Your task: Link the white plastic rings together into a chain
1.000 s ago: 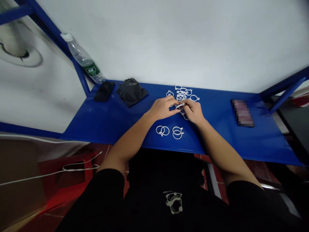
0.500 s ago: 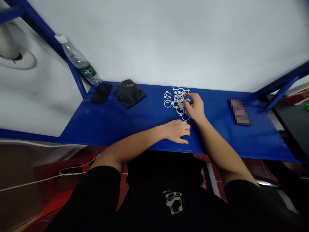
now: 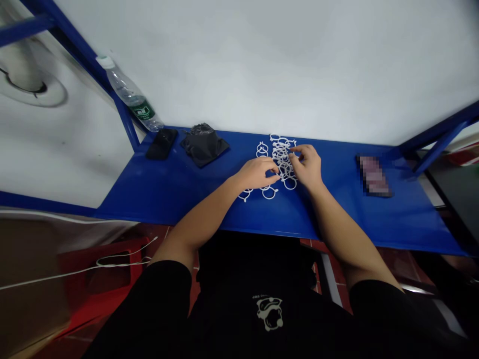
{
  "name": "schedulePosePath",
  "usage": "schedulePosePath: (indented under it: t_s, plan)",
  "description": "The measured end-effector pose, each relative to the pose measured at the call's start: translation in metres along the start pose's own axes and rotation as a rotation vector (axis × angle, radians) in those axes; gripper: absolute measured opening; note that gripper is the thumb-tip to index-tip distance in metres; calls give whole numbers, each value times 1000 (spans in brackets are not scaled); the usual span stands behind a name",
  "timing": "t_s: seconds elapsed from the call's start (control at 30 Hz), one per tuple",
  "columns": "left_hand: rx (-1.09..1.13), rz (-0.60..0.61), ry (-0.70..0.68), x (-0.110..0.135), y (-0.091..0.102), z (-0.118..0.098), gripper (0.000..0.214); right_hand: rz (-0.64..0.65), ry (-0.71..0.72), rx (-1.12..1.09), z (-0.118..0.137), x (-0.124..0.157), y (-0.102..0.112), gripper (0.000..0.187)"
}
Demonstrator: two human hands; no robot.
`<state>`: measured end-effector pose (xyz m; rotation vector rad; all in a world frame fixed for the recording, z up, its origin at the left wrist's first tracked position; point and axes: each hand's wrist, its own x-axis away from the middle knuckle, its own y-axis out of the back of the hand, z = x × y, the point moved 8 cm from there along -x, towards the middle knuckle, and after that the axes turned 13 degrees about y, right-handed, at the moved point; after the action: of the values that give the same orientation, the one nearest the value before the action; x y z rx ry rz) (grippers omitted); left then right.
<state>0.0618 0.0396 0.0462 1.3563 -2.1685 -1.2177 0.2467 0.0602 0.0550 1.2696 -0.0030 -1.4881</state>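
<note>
White plastic rings with small knobbed ends lie in a tangled pile (image 3: pixel 281 149) toward the back of the blue table. My left hand (image 3: pixel 256 172) is at the pile's left side, thumb and forefinger pinched at the edge of a white ring. At the right side, my right hand (image 3: pixel 309 163) reaches over the pile with thumb and forefinger apart. A loose ring (image 3: pixel 270 193) lies in front of my left hand, and another ring (image 3: pixel 245 194) is partly hidden under the wrist. Behind that hand, a few rings (image 3: pixel 262 148) overlap.
On the left of the blue table (image 3: pixel 168 189) are a black phone (image 3: pixel 161 143) and a crumpled black plastic bag (image 3: pixel 204 144). A clear bottle (image 3: pixel 130 94) leans by the blue frame. A pixelated flat object (image 3: pixel 373 174) lies at the right. The white wall (image 3: pixel 262 65) borders the back.
My left hand has moved from the table's front up to the pile and closed its fingertips there. Rings now show beside and below it. My right hand stays over the pile.
</note>
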Motion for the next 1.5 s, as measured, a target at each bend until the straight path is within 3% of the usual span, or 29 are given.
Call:
schedulePosePath:
  t_s: [0.23, 0.3, 0.57, 0.87, 1.17, 1.33, 1.4, 1.5]
  plan:
    - [-171, 236, 100, 0, -12, 26, 8, 110, 29, -77, 18, 1, -9, 21]
    - [-172, 181, 86, -2, -10, 25, 12, 176, 41, -87, 22, 2, -13, 22]
    - [-120, -264, 16, 0, 20, 9, 11, 420, 117, -186, 39, 6, -31, 37]
    - [-104, -352, -204, 4, 11, -2, 20, 346, 141, -297, 38, 6, -32, 15]
    - [-60, -315, -197, 3, 8, -7, 12, 304, 125, -269, 36, 4, -25, 22]
    - [-18, -300, -37, 1, 21, 4, 6, 231, -4, -174, 22, 3, -17, 27]
    - [-22, -220, 32, -1, 21, 9, 12, 221, -64, -134, 13, 4, -16, 30]
    - [-75, 38, 46, 0, 5, 10, 18, 214, -137, -95, 2, 5, -16, 36]
